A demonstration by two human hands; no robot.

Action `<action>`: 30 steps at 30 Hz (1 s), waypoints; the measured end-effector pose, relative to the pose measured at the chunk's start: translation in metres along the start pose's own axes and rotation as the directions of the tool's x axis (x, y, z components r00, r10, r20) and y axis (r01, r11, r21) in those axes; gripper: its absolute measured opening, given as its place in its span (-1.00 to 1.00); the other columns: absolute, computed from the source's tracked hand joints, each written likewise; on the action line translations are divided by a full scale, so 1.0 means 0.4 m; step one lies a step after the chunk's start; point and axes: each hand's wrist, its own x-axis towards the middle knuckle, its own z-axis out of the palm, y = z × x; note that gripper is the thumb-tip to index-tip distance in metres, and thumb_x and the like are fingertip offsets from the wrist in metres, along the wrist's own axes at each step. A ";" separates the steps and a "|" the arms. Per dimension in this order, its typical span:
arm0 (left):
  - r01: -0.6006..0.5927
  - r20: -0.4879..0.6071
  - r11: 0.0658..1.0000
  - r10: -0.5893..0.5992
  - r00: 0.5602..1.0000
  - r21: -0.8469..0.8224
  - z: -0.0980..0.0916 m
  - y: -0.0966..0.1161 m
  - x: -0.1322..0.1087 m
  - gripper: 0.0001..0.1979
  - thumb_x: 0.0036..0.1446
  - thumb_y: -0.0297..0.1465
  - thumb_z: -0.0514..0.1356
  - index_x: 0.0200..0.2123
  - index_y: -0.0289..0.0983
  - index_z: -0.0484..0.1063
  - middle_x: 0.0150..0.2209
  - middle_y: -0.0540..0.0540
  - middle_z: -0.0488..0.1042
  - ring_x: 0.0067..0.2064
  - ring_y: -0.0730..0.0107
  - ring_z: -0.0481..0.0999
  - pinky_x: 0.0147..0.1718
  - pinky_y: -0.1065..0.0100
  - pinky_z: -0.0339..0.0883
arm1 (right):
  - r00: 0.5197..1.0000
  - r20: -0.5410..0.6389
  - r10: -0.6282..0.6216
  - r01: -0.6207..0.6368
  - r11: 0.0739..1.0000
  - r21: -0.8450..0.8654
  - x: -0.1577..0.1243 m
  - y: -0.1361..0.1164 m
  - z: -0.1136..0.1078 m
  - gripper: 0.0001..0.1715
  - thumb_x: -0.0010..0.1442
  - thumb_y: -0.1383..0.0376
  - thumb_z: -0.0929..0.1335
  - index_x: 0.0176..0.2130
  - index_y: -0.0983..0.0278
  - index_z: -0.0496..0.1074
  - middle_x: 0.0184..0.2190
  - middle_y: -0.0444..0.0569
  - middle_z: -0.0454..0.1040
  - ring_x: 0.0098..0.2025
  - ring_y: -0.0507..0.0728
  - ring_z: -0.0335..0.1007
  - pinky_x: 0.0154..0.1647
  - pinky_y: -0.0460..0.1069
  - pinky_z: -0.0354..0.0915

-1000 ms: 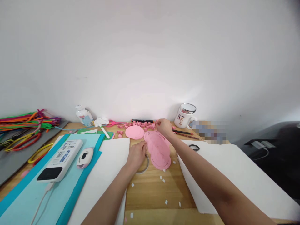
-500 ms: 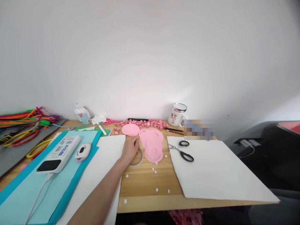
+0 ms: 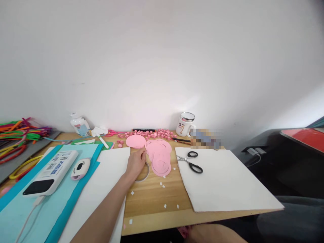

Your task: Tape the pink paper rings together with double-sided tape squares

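Note:
My left hand (image 3: 136, 162) rests on the wooden table (image 3: 152, 199) with its fingers curled over a clear tape roll (image 3: 144, 172), fingertips at the left edge of a stack of pink paper circles (image 3: 159, 158). What the fingers pinch, if anything, is hidden. Another pink circle (image 3: 136, 141) lies just behind, with several small pink paper balls (image 3: 157, 134) along the wall. My right hand is out of view; only a bit of arm (image 3: 215, 234) shows at the bottom edge.
Black scissors (image 3: 190, 161) lie on a white sheet (image 3: 227, 182) to the right. A mug (image 3: 185, 125), pencils and a marker stand at the back. Left are blue paper sheets (image 3: 30, 212), a white power bank (image 3: 50, 172), a small pink device (image 3: 80, 168) and coloured pipe cleaners (image 3: 17, 131).
My right hand left the pink balls at the back and dropped out of view, uncovering the scissors. The view swung right. My left hand stayed at the tape roll.

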 end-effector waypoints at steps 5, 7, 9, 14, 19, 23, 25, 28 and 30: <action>0.016 0.005 1.000 -0.016 1.000 0.010 0.002 -0.002 -0.003 -0.74 0.09 -0.37 -0.04 -0.43 -0.24 0.43 -0.59 -0.02 0.44 -0.54 0.36 0.39 -0.50 0.41 0.16 | 0.939 0.313 -0.141 0.034 0.945 0.326 0.143 -0.057 -0.186 -0.79 0.07 0.32 0.25 -0.31 0.21 0.46 -0.49 -0.16 0.51 -0.49 0.01 0.40 -0.49 -0.17 0.24; 0.011 0.006 1.000 -0.011 1.000 -0.002 0.005 -0.005 -0.003 -0.74 0.09 -0.38 -0.04 -0.37 -0.25 0.44 -0.58 -0.03 0.45 -0.51 0.34 0.41 -0.48 0.40 0.18 | 0.989 0.002 0.145 -0.144 0.986 0.083 0.221 -0.044 -0.210 -0.82 0.06 0.38 0.25 -0.43 0.28 0.44 -0.52 -0.07 0.48 -0.48 0.05 0.38 -0.46 -0.12 0.20; 0.011 0.010 1.000 -0.011 1.000 -0.024 0.008 -0.007 -0.003 -0.73 0.08 -0.37 -0.04 -0.30 -0.25 0.44 -0.55 -0.03 0.47 -0.51 0.34 0.42 -0.48 0.39 0.20 | 0.926 -0.189 0.327 -0.350 0.932 -0.099 0.291 -0.015 -0.198 -0.87 0.04 0.35 0.30 -0.35 0.33 0.41 -0.42 0.06 0.48 -0.36 0.14 0.38 -0.39 -0.07 0.17; 0.004 0.054 0.993 0.002 0.999 -0.114 0.013 -0.001 -0.007 -0.72 0.07 -0.36 -0.01 -0.23 -0.26 0.43 -0.50 -0.05 0.50 -0.55 0.37 0.42 -0.52 0.41 0.21 | 0.897 -0.137 0.420 -0.439 0.883 -0.165 0.365 0.030 -0.131 -0.62 -0.08 0.36 0.37 -0.19 0.35 0.31 -0.41 0.05 0.46 -0.32 0.16 0.37 -0.41 -0.07 0.12; 0.016 0.110 0.971 0.011 0.994 -0.237 0.017 0.005 -0.011 -0.74 0.07 -0.32 0.01 -0.27 -0.26 0.44 -0.54 -0.04 0.49 -0.62 0.43 0.39 -0.58 0.44 0.20 | 0.910 -0.067 0.409 -0.398 0.907 0.136 0.359 0.041 -0.138 -0.68 -0.16 0.47 0.34 -0.29 0.31 0.35 -0.45 -0.05 0.46 -0.42 0.06 0.36 -0.44 -0.10 0.16; 0.127 0.144 0.911 -0.076 0.987 -0.392 0.018 0.012 -0.008 -0.70 0.08 -0.22 0.01 -0.33 -0.30 0.41 -0.63 0.00 0.42 -0.72 0.50 0.31 -0.70 0.48 0.12 | 0.934 -0.028 0.355 -0.291 0.806 0.516 0.364 0.065 -0.180 -0.73 -0.13 0.39 0.36 -0.31 0.33 0.37 -0.46 -0.05 0.44 -0.48 0.02 0.34 -0.51 -0.11 0.21; 0.209 0.190 0.860 -0.134 0.973 -0.466 0.014 0.017 -0.004 -0.63 0.07 -0.15 -0.01 -0.39 -0.33 0.39 -0.71 0.03 0.35 -0.76 0.52 0.27 -0.76 0.51 0.04 | 0.957 -0.054 0.286 -0.174 0.712 0.680 0.375 0.075 -0.193 -0.73 -0.12 0.33 0.37 -0.31 0.34 0.37 -0.49 -0.07 0.44 -0.47 0.03 0.36 -0.47 -0.09 0.24; 0.317 0.273 0.773 -0.192 0.942 -0.549 0.003 0.026 0.001 -0.54 0.05 -0.07 -0.04 -0.33 -0.37 0.37 -0.79 0.07 0.29 -0.81 0.56 0.18 -0.81 0.53 -0.06 | 0.960 -0.143 0.240 -0.014 0.551 0.835 0.397 0.087 -0.183 -0.68 -0.13 0.26 0.41 -0.32 0.34 0.38 -0.52 -0.10 0.44 -0.48 0.02 0.36 -0.40 -0.05 0.27; 0.339 0.301 0.747 -0.194 0.934 -0.572 -0.003 0.031 0.002 -0.55 0.00 -0.08 0.03 -0.29 -0.37 0.38 -0.80 0.09 0.29 -0.82 0.59 0.15 -0.81 0.54 -0.07 | 0.941 -0.191 0.280 0.042 0.464 0.885 0.411 0.094 -0.160 -0.67 -0.16 0.21 0.42 -0.35 0.34 0.39 -0.55 -0.12 0.43 -0.52 -0.01 0.33 -0.41 -0.05 0.28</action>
